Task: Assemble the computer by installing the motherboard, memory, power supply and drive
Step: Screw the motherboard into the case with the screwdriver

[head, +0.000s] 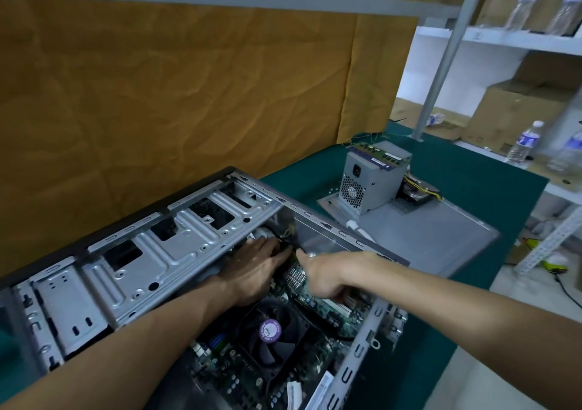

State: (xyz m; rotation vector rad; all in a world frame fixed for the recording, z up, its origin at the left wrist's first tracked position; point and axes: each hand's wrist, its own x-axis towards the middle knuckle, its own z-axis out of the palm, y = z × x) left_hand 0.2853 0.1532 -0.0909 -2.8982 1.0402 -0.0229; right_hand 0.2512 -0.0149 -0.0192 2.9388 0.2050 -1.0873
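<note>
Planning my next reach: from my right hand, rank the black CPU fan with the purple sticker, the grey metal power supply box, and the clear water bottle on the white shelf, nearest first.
1. Black CPU fan with purple sticker, just below the right hand, inside the case.
2. Grey metal power supply box, beyond, on the side panel.
3. Clear water bottle, far right shelf.

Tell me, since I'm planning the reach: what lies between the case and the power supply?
In the head view, the grey side panel bearing the power supply, and a white cable on it beside the case.
</note>
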